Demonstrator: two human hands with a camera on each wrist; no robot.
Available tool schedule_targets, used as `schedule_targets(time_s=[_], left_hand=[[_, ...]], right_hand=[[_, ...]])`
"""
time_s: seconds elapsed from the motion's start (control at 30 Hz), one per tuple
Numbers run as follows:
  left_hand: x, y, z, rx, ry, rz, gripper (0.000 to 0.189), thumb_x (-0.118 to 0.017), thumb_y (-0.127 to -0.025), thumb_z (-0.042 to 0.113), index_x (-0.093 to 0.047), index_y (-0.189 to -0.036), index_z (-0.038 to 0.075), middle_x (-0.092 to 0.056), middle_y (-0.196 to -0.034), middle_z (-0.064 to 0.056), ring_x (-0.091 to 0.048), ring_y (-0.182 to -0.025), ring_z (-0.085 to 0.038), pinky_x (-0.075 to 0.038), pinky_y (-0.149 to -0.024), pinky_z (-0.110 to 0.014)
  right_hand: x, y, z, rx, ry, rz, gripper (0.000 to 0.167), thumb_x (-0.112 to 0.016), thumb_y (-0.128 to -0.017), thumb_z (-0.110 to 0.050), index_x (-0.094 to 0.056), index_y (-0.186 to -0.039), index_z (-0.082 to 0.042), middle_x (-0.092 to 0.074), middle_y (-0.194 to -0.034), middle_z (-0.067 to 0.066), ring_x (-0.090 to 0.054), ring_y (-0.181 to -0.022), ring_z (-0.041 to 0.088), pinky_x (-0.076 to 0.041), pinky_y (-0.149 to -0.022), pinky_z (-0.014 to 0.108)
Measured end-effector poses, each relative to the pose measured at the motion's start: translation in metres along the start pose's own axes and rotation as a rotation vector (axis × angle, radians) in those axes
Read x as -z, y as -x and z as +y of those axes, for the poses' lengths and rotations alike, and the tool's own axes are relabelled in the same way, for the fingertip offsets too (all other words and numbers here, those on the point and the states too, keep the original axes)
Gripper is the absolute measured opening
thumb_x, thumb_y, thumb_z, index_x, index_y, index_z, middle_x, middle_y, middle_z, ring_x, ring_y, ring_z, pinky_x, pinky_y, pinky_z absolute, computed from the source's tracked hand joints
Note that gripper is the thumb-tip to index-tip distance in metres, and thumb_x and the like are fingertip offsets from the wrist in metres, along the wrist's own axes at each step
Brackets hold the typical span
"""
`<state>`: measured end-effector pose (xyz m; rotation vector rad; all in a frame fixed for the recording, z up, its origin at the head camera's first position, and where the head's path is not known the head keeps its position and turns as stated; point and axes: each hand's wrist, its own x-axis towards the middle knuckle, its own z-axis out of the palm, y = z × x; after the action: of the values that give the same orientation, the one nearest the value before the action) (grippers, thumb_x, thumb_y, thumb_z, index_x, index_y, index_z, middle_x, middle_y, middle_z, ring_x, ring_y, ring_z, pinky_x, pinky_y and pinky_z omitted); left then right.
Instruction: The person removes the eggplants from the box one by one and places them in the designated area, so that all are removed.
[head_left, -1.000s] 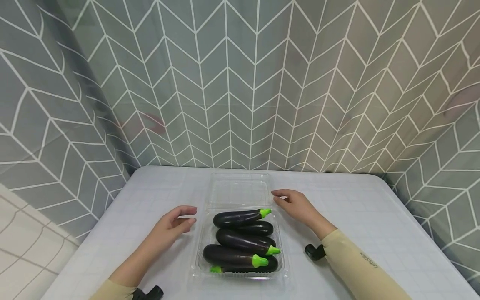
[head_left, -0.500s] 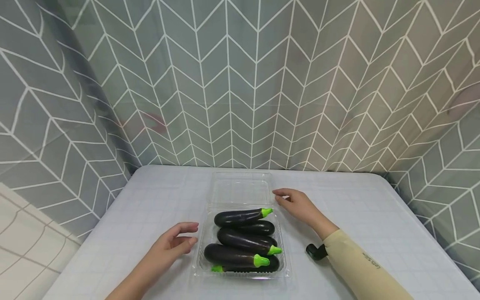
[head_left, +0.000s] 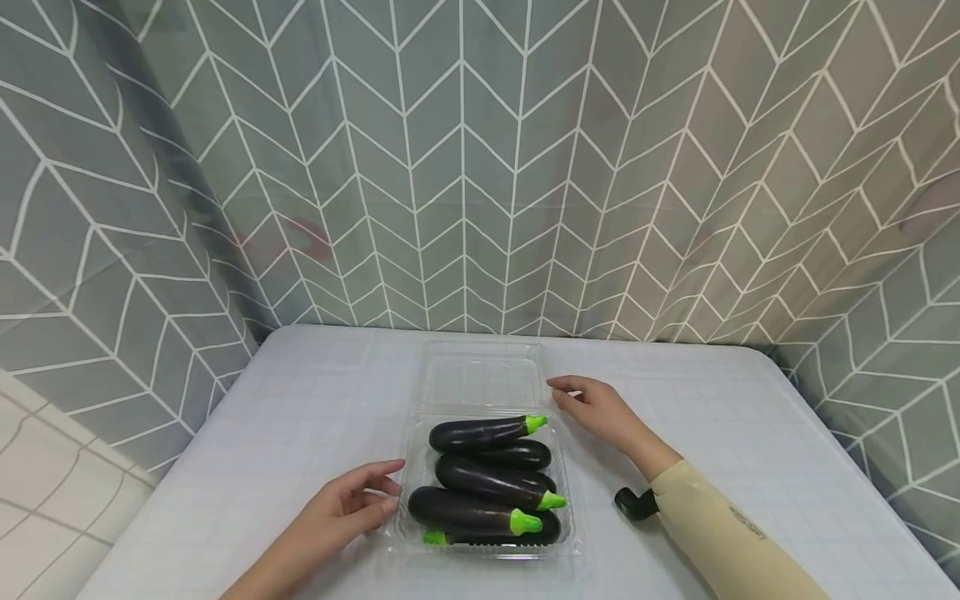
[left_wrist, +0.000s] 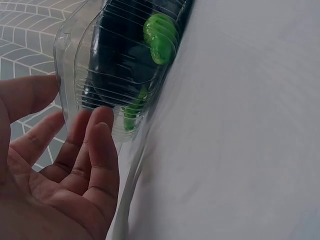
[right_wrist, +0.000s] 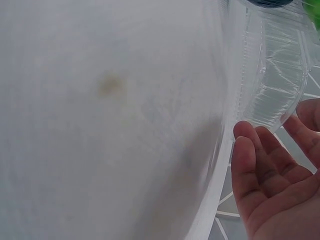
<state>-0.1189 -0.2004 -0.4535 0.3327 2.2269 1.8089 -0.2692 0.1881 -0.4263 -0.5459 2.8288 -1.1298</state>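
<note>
Several dark eggplants (head_left: 480,510) with bright green stems lie stacked in a clear plastic clamshell box (head_left: 567,533). Its transparent lid (head_left: 480,382) is folded back flat, away from the person. At the box's left rim is my left hand (head_left: 348,508), fingers loosely bent. In the left wrist view, the thumb and fingertips of the left hand (left_wrist: 65,170) are right at the clear side wall (left_wrist: 70,55). My right hand (head_left: 596,410) rests beside the lid's right edge. The right wrist view has the fingertips of the right hand (right_wrist: 275,175) close by the ribbed lid (right_wrist: 280,75), slightly bent.
A white cloth covers the table (head_left: 720,400). Behind it hangs a grey curtain (head_left: 480,183) with white chevron lines. A black device (head_left: 636,503) is strapped by the right sleeve (head_left: 727,533). White tiles (head_left: 52,475) show at the lower left.
My left hand has come down along the box's left side toward the person, then slightly right to the rim. My right hand stays nearly still beside the lid; eggplants and box have not moved.
</note>
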Motion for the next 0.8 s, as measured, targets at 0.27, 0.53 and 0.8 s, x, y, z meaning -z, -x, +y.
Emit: schedule_targets(time_s=[0.27,0.53,0.8], left_hand=[[-0.001,0.001,0.002,-0.016,0.053,-0.016,0.055,-0.066,-0.097,0.015,-0.045,-0.145,-0.002,-0.059,-0.106,-0.015,-0.062,-0.087,-0.018,-0.053,-0.073,-0.028],[-0.001,-0.001,0.003,0.032,0.063,-0.004,0.057,-0.067,-0.096,0.018,-0.045,-0.145,0.0,-0.06,-0.105,-0.015,-0.061,-0.083,-0.015,-0.052,-0.072,-0.026],[-0.001,-0.001,0.004,0.051,0.067,-0.006,0.057,-0.067,-0.096,0.019,-0.045,-0.145,0.001,-0.059,-0.106,-0.015,-0.061,-0.085,-0.016,-0.052,-0.074,-0.026]], right_hand=[[0.002,0.003,-0.001,0.033,0.058,0.047,0.037,-0.054,-0.103,-0.036,-0.067,-0.128,-0.013,-0.063,-0.127,0.009,-0.062,-0.109,0.028,-0.049,-0.091,0.047],[0.003,0.011,-0.011,0.219,0.065,0.13,0.029,-0.061,-0.1,-0.031,-0.072,-0.118,-0.011,-0.067,-0.115,-0.001,-0.063,-0.103,0.019,-0.052,-0.086,0.044],[-0.003,0.018,-0.023,0.409,0.066,0.023,0.036,-0.073,-0.091,-0.035,-0.07,-0.12,-0.013,-0.063,-0.12,-0.009,-0.058,-0.116,0.016,-0.048,-0.095,0.046]])
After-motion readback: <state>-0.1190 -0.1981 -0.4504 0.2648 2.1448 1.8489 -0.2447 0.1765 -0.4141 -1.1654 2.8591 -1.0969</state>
